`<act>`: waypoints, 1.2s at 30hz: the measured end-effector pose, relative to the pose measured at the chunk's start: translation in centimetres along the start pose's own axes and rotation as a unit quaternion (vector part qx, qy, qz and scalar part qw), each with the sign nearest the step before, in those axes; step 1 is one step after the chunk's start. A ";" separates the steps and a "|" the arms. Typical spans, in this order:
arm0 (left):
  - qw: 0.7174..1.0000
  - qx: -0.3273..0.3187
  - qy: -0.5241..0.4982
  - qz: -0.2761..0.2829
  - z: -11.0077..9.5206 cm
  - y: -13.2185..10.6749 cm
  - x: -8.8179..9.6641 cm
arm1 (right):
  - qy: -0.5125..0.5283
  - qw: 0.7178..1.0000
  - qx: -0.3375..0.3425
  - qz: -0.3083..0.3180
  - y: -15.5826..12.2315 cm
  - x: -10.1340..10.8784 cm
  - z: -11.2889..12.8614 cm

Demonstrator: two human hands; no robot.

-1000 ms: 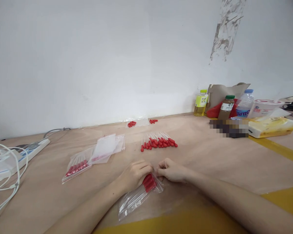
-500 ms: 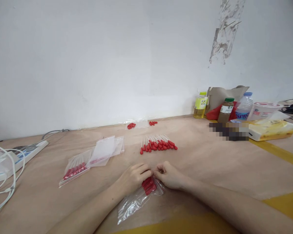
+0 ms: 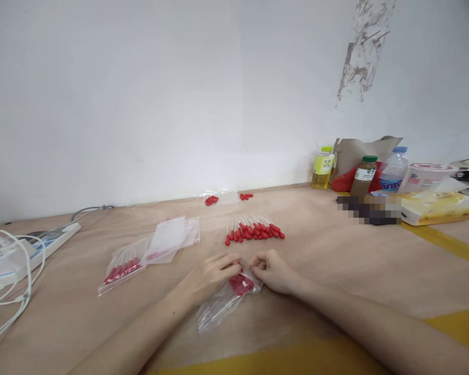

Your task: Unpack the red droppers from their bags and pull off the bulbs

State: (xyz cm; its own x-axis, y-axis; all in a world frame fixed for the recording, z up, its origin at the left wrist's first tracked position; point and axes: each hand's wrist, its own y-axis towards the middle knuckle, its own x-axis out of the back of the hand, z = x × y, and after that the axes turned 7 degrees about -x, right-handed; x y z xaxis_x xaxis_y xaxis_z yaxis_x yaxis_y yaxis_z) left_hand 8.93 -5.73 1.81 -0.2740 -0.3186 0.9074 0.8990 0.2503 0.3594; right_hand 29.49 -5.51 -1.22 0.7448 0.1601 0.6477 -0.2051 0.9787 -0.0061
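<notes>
A clear zip bag (image 3: 222,304) with several red-bulbed droppers inside lies on the brown paper-covered table (image 3: 336,260) in front of me. My left hand (image 3: 213,273) pinches the bag's top edge from the left, fingers closed. From the right, my right hand (image 3: 273,271) pinches the same edge, fingers curled shut. The red bulbs (image 3: 241,284) show between the two hands. Just beyond them lies a loose row of red-bulbed droppers (image 3: 254,229).
A filled bag (image 3: 121,268) and a stack of empty bags (image 3: 172,237) lie to the left. Loose red bulbs (image 3: 211,199) sit near the wall. A power strip with white cables (image 3: 19,250) is far left. Bottles (image 3: 322,166), a paper bag and a tissue pack (image 3: 440,203) stand at the right.
Both hands and the bag have shifted slightly away from me. The hands have parted a little, so the red bulbs now show between them.
</notes>
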 end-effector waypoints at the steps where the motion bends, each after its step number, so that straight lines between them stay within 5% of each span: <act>1: 1.000 0.010 -0.007 0.007 0.0 -0.1 0.3 | 0.011 1.000 0.005 -0.008 0.1 0.2 -0.2; 11: 0.948 0.211 -0.231 0.066 -4.3 -1.3 2.3 | -0.077 0.990 0.103 0.059 -0.3 2.3 0.4; 19: 0.943 0.206 -0.258 0.032 -2.8 -1.8 0.5 | 0.099 0.976 0.074 0.179 0.3 2.6 -0.6; 24: 0.943 0.208 -0.260 0.016 -2.1 -1.7 0.0 | 0.182 0.973 0.017 0.139 0.0 2.2 -0.8; 30: 0.941 0.211 -0.265 0.010 -2.2 -1.5 0.3 | 0.168 0.978 0.014 0.125 -0.2 1.4 -0.5; 36: 0.943 0.202 -0.265 0.015 -2.3 -1.2 0.5 | 0.020 0.990 0.106 0.089 -0.9 2.1 0.2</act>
State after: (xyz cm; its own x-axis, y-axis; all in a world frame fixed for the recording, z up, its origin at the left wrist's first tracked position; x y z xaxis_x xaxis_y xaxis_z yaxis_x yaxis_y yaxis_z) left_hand 8.46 -8.30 1.37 -0.4787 0.1684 0.8617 0.7345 0.6144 0.2880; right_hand 31.05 -6.09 0.31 0.7085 0.3369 0.6201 -0.4609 0.8863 0.0451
